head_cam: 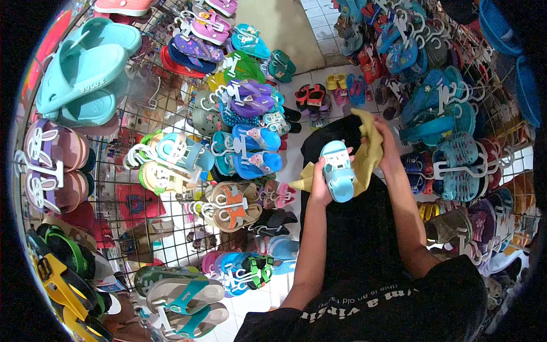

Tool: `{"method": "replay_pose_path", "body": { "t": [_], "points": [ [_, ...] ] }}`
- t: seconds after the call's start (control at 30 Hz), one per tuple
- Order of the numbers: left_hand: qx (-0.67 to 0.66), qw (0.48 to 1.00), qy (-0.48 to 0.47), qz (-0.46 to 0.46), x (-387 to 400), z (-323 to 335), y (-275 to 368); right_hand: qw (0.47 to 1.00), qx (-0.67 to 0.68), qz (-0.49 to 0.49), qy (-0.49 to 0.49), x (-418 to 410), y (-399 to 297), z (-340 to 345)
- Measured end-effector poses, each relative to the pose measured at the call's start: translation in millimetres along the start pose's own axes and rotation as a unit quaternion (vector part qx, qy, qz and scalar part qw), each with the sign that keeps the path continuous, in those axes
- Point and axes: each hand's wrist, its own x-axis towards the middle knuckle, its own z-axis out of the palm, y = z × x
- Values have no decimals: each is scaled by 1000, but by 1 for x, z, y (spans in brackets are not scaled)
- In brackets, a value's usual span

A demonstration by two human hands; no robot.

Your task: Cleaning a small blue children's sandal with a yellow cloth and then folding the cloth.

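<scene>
A small light blue slide sandal with a white animal face on its strap is gripped in my left hand, held up in front of my body with its top facing me. My right hand pinches a yellowish cloth, just to the right of the sandal. The cloth passes behind the sandal, and one corner sticks out left of my left wrist. Most of my right fingers are hidden behind the cloth.
A wire grid rack at the left carries slides on white hangers, among them a blue pair and large turquoise slides. More footwear hangs on the right, such as blue sandals. Small shoes stand on the tiled floor.
</scene>
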Motion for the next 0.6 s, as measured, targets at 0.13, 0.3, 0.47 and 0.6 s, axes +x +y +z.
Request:
{"method": "replay_pose_path", "body": {
  "t": [0.13, 0.3, 0.47, 0.6],
  "points": [
    [-39, 999, 16, 30, -1, -3, 3, 870, 467, 22, -159, -6, -17, 15],
    [-103, 994, 3, 33, 2, -1, 2, 894, 374, -10, -245, -22, -25, 38],
    [-130, 988, -67, 42, -1, -15, -2, 938, -247, -226, -90, -33, -8, 50],
    [-53, 997, 55, -16, -5, -19, -8, 843, -424, -263, -203, -30, -1, 47]
  ]
}}
